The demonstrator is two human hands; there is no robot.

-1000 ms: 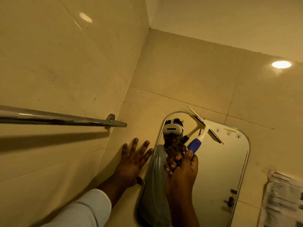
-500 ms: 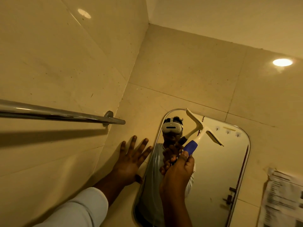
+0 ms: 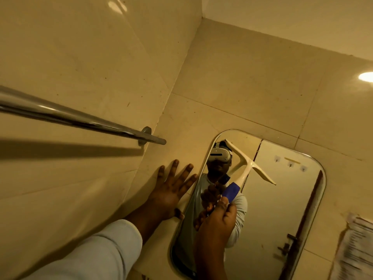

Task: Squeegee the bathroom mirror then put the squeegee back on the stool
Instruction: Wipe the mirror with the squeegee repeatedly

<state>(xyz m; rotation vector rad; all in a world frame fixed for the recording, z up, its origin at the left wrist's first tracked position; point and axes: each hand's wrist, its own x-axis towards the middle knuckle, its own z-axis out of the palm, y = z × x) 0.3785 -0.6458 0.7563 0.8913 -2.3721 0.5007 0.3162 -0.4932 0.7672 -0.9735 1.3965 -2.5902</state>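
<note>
So the squeegee (image 3: 244,173) is up on the mirror (image 3: 282,209) right now. It's a cream T-shaped one with a blue grip, and the blade sits tilted across the top left part of the glass, one tip near the mirror's upper left corner and the other lower and further right. The blade looks like it's on the glass, though I can't swear to actual contact from this angle.

The right hand (image 3: 217,221) has its fingers wrapped round the bottom of the blue grip, with the thumb lying up along it. The handle runs from that fist up and to the right toward the blade.

The left hand (image 3: 171,190) isn't holding anything. It's flat against the wall tile (image 3: 232,83) just left of the mirror's edge, fingers spread and straight. A pale sleeve (image 3: 90,253) covers that forearm, nearer the camera.

The mirror is a tall rounded rectangle, and in it you can see the person wearing a white headset, plus a door with a latch and some small hooks.

Further out, a chrome towel bar (image 3: 80,120) runs along the left wall and ends near the corner. A sheet of printed paper (image 3: 355,249) is stuck to the wall right of the mirror, too blurry to read. There's a bright light glare (image 3: 366,76) on the tile at the far right.
</note>
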